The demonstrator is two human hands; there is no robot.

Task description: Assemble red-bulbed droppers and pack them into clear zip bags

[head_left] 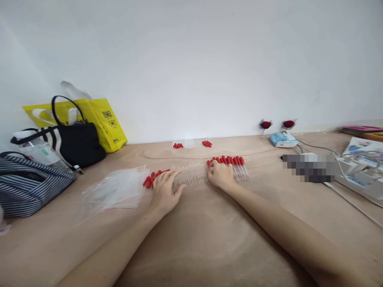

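Note:
A row of clear droppers (191, 173) with red rubber bulbs lies across the wooden table (197, 239). My left hand (165, 192) rests flat on the left part of the row, fingers stretched out over droppers with red bulbs (151, 178). My right hand (220, 173) lies on the right part, fingers curled down onto the droppers beside a line of red bulbs (229, 160). I cannot make out anything gripped in it.
Clear zip bags (116, 190) lie left of my left hand. More bagged droppers (191, 144) sit by the wall. Striped bag (30, 181), black bag (74, 143) and yellow bag (101, 119) stand at left. Cables, papers and a tissue pack (283, 139) are at right.

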